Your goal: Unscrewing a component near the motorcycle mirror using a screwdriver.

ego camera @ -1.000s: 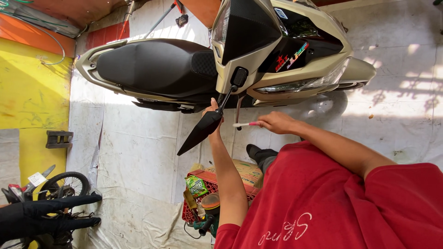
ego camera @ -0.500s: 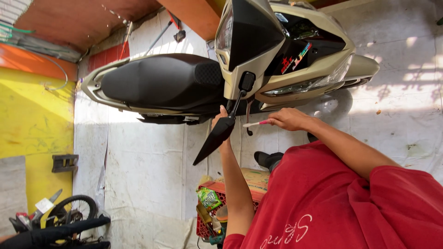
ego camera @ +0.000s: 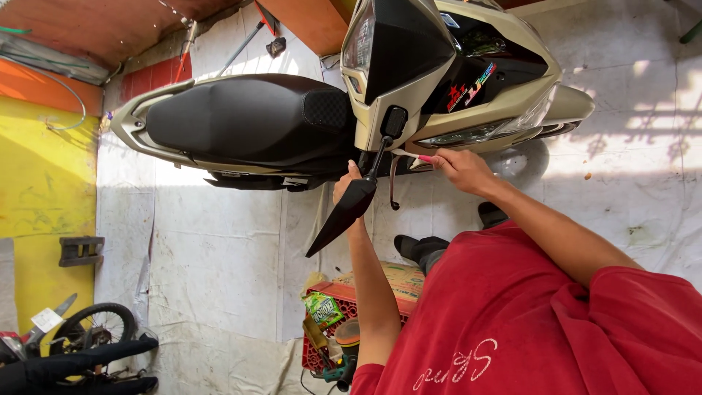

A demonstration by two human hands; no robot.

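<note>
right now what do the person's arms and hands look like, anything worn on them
Both hands, the left hand and the right hand, are bare, with no gloves. The forearms are uncovered. A red short-sleeved shirt with pale cursive lettering covers the upper arms. No watch or rings show.

Bright daylight gives a sharp, sideways-rotated picture, with dappled shadows on the pale concrete floor [ego camera: 643, 168] and no blur.
</note>
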